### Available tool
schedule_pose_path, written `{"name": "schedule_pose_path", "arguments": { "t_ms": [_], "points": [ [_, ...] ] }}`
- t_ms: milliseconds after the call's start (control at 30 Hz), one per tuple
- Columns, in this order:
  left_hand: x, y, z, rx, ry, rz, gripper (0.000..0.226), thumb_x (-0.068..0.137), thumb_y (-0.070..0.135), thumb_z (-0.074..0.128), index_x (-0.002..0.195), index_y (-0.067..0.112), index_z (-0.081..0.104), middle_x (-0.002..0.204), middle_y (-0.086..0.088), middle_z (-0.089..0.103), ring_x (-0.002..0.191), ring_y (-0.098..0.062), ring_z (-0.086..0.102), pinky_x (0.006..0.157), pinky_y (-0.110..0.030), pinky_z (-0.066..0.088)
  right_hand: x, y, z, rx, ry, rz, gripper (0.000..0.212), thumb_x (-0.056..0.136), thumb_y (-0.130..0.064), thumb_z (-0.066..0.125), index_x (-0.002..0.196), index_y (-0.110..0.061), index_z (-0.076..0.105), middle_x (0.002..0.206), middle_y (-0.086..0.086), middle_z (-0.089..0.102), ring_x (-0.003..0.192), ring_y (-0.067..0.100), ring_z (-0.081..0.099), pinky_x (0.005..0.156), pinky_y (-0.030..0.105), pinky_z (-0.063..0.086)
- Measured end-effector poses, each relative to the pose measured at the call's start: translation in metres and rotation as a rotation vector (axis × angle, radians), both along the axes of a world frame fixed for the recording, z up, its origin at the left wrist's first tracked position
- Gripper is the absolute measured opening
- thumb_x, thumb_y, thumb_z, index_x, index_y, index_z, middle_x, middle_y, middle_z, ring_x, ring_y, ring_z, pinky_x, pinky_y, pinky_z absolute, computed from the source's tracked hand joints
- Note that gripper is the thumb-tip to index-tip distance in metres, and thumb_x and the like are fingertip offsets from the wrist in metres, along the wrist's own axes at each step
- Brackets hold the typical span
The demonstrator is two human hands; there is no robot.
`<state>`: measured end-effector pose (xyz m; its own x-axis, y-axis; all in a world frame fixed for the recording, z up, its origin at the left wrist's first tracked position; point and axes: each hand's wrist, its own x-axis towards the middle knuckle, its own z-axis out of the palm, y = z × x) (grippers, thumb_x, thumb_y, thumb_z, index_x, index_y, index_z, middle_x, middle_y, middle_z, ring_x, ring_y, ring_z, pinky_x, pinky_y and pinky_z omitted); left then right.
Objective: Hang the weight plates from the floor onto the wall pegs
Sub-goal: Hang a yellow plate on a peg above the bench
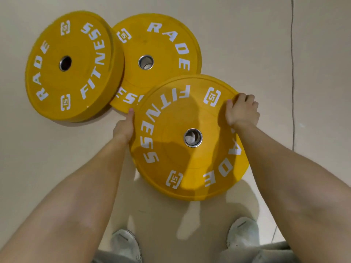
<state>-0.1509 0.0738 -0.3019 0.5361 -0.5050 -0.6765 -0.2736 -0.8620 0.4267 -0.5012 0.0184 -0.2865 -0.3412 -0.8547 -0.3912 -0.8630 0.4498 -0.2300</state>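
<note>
Two hands lift one yellow plate off the floor.

The left hand (pixel 124 128) and right hand (pixel 241 109) are wrapped tight on opposite edges of the near plate (pixel 188 137), likely because it is heavy and must stay level. It overlaps the middle plate (pixel 152 59), beside the left plate (pixel 70 67). Both wait on the floor (pixel 247 44). No wall pegs show.

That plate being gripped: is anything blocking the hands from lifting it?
Nothing visible. The left hand and right hand already clasp opposite edges of the near plate. It overlaps the middle plate, lying on top. No wall pegs show.
</note>
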Motion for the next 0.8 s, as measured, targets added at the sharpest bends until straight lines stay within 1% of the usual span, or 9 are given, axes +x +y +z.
{"name": "schedule_pose_path", "arguments": {
  "t_ms": [100, 200, 267, 333, 400, 467, 533, 700, 800],
  "points": [
    [0.006, 0.024, -0.017, -0.072, 0.196, 0.121, 0.082, 0.075, 0.091, 0.044, 0.107, 0.020, 0.070, 0.114, -0.009, 0.074, 0.105, -0.031, 0.068, 0.102, -0.051, 0.049, -0.010, -0.001, -0.020, -0.146, -0.020, -0.101, 0.044, 0.103, -0.042, 0.031, 0.131, -0.013, 0.048, 0.135, 0.014, 0.047, 0.125, 0.037, 0.043, 0.095, 0.050, 0.038],
    [0.006, 0.044, -0.032, -0.117, 0.483, 0.124, 0.088, 0.060, 0.096, 0.053, 0.117, 0.032, 0.072, 0.113, -0.004, 0.076, 0.106, -0.028, 0.071, 0.101, -0.054, 0.050, -0.029, -0.001, -0.038, -0.047, -0.192, -0.291, 0.057, 0.104, -0.049, 0.023, 0.136, -0.010, 0.049, 0.140, 0.017, 0.051, 0.128, 0.038, 0.047, 0.101, 0.046, 0.037],
    [0.006, 0.049, -0.038, -0.136, 0.583, 0.133, 0.093, 0.058, 0.094, 0.058, 0.127, 0.032, 0.067, 0.119, -0.008, 0.073, 0.110, -0.031, 0.070, 0.101, -0.058, 0.049, -0.040, 0.000, -0.043, 0.030, -0.319, -0.340, 0.067, 0.104, -0.055, 0.020, 0.135, -0.006, 0.053, 0.139, 0.021, 0.053, 0.128, 0.038, 0.048, 0.103, 0.042, 0.036],
    [0.007, 0.050, -0.041, -0.161, 0.624, 0.150, 0.091, 0.061, 0.092, 0.060, 0.130, 0.031, 0.066, 0.122, -0.010, 0.072, 0.112, -0.034, 0.069, 0.102, -0.061, 0.047, -0.051, -0.002, -0.043, 0.088, -0.451, -0.432, 0.077, 0.098, -0.066, 0.028, 0.140, -0.006, 0.051, 0.142, 0.019, 0.052, 0.130, 0.037, 0.048, 0.108, 0.042, 0.034],
    [0.007, 0.050, -0.042, -0.182, 0.643, 0.145, 0.084, 0.069, 0.088, 0.057, 0.130, 0.031, 0.066, 0.122, -0.011, 0.072, 0.112, -0.034, 0.069, 0.102, -0.061, 0.047, -0.064, -0.003, -0.048, 0.165, -0.625, -0.537, 0.089, 0.085, -0.078, 0.038, 0.147, -0.015, 0.046, 0.147, 0.011, 0.050, 0.132, 0.034, 0.049, 0.115, 0.045, 0.032],
    [0.006, 0.054, -0.044, -0.190, 0.655, 0.153, 0.077, 0.075, 0.084, 0.056, 0.128, 0.030, 0.067, 0.122, -0.011, 0.072, 0.112, -0.034, 0.069, 0.102, -0.060, 0.048, -0.091, -0.003, -0.080, 0.216, -0.725, -0.560, 0.098, 0.072, -0.086, 0.039, 0.147, -0.025, 0.048, 0.146, 0.008, 0.054, 0.127, 0.031, 0.054, 0.117, 0.048, 0.032],
    [0.004, 0.059, -0.044, -0.193, 0.644, 0.166, 0.073, 0.077, 0.082, 0.058, 0.125, 0.028, 0.069, 0.120, -0.011, 0.072, 0.111, -0.034, 0.069, 0.102, -0.059, 0.048, -0.103, -0.003, -0.099, 0.251, -0.762, -0.540, 0.109, 0.060, -0.093, 0.036, 0.143, -0.025, 0.053, 0.141, 0.009, 0.058, 0.123, 0.031, 0.057, 0.117, 0.048, 0.032],
    [0.000, 0.059, -0.039, -0.212, 0.659, 0.212, 0.070, 0.077, 0.073, 0.067, 0.125, 0.022, 0.069, 0.118, -0.013, 0.073, 0.109, -0.034, 0.070, 0.102, -0.060, 0.048, -0.081, 0.004, -0.069, 0.251, -0.644, -0.472, 0.153, 0.033, -0.112, 0.019, 0.148, -0.016, 0.047, 0.146, 0.013, 0.053, 0.132, 0.038, 0.049, 0.116, 0.055, 0.030],
    [0.000, 0.069, -0.034, -0.210, 0.567, 0.254, 0.071, 0.072, 0.072, 0.071, 0.116, 0.017, 0.072, 0.107, -0.012, 0.076, 0.100, -0.033, 0.073, 0.096, -0.056, 0.053, -0.062, 0.021, -0.031, 0.203, -0.585, -0.435, 0.151, 0.041, -0.111, 0.022, 0.147, -0.006, 0.046, 0.145, 0.018, 0.052, 0.129, 0.041, 0.049, 0.113, 0.055, 0.035]
  ]
}}
